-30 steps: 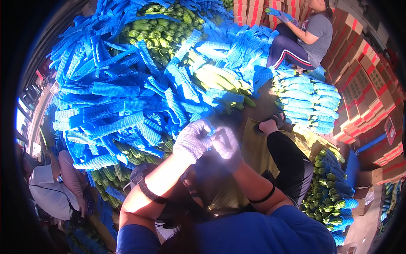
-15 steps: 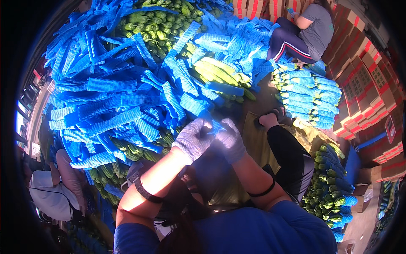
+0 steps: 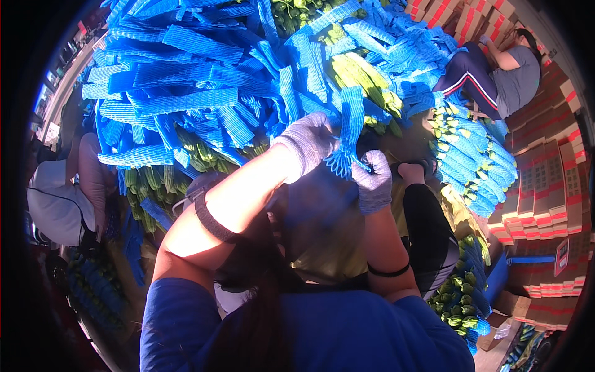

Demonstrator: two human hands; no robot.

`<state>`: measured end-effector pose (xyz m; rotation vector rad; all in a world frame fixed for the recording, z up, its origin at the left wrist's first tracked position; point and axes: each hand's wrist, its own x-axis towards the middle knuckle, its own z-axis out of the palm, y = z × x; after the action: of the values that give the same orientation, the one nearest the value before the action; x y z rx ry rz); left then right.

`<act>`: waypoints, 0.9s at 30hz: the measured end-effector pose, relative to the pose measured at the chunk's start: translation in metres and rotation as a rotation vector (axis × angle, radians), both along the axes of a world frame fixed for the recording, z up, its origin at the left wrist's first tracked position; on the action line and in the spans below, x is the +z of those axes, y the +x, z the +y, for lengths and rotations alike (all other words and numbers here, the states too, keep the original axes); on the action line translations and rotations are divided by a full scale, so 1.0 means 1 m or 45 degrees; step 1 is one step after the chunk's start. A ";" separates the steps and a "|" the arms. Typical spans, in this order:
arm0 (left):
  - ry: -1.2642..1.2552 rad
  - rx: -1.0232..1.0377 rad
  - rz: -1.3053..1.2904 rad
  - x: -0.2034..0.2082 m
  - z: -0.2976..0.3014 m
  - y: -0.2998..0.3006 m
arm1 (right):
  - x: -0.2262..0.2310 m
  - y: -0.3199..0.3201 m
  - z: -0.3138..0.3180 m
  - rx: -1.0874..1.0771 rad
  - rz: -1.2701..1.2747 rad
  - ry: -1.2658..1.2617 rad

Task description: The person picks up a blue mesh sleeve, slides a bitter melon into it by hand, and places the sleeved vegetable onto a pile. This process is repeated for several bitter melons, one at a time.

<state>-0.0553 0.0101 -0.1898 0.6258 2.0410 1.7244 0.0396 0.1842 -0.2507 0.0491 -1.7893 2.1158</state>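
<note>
My left hand [image 3: 308,144] and my right hand [image 3: 374,183], both in pale knitted gloves, are closed on the lower end of a blue foam net sleeve [image 3: 352,118]. The sleeve stands up between them, flat above, its fringed mouth spread toward me. My left fingers are at its left edge and my right fingers pinch its right edge. Right behind it lie sunlit long green gourds [image 3: 365,77]. A big heap of flat blue net sleeves [image 3: 186,102] spreads beyond my left hand, with more green gourds [image 3: 152,185] showing beneath.
Gourds in blue sleeves [image 3: 474,155] lie in rows to the right, and another stack [image 3: 462,294] is beside my right leg. Cardboard cartons [image 3: 539,186] with red bands pile up at the far right. One person [image 3: 517,74] sits at the back right, another [image 3: 62,198] at the left.
The view has shifted, so the heap sits higher. My hands have moved apart, and the sleeve, bunched between them before, now stands up with its fringed end spread.
</note>
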 end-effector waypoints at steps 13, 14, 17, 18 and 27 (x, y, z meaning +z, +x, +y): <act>-0.066 -0.207 0.366 0.055 -0.020 0.029 | -0.024 -0.026 0.028 0.918 0.080 -1.052; -0.492 -0.132 0.611 0.072 -0.027 0.033 | 0.004 -0.018 0.014 0.862 0.011 -1.157; -0.527 -0.034 0.417 0.058 -0.045 0.013 | 0.024 -0.020 0.001 0.758 -0.293 -1.365; -0.369 0.057 0.215 0.057 -0.055 0.007 | 0.026 -0.025 -0.002 0.736 -0.553 -1.473; 0.421 0.431 -0.696 0.059 -0.076 -0.032 | -0.052 -0.095 -0.088 0.794 -0.615 -1.595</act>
<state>-0.0873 -0.0657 -0.1304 -0.1215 1.5495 2.1513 -0.0553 0.0964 -0.3026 -0.2806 -0.2756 3.5370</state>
